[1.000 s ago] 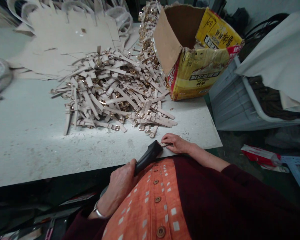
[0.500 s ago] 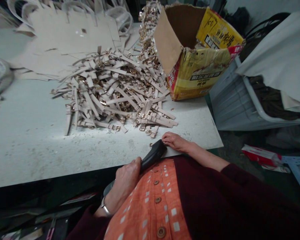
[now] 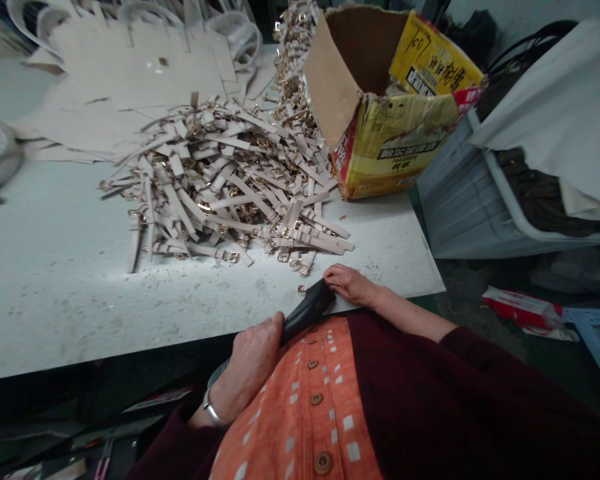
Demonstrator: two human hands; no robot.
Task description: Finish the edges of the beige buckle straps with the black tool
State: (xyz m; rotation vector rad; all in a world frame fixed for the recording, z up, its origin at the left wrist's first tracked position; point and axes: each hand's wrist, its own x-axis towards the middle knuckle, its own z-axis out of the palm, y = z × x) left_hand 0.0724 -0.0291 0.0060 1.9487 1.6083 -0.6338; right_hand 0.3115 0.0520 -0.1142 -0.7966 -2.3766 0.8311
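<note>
My left hand (image 3: 254, 353) is wrapped round one end of a black curved object (image 3: 307, 310) at the table's front edge. At its other end, my right hand (image 3: 344, 281) has its fingers pressed together; whatever they pinch is too small to make out. A small gold buckle (image 3: 301, 289) lies just left of the black object's upper end. Beyond my hands is a large heap of pale straps with gold buckles (image 3: 225, 180) on the white table (image 3: 170, 300).
A yellow cardboard box (image 3: 400, 147) stands open at the table's right end, beside more buckles (image 3: 293, 60). Pale flat sheets (image 3: 105, 73) lie at the back left. A grey bin (image 3: 460, 200) with cloth in it is off the right edge.
The camera view has shifted very slightly. My hands and the black object stay in nearly the same place.
</note>
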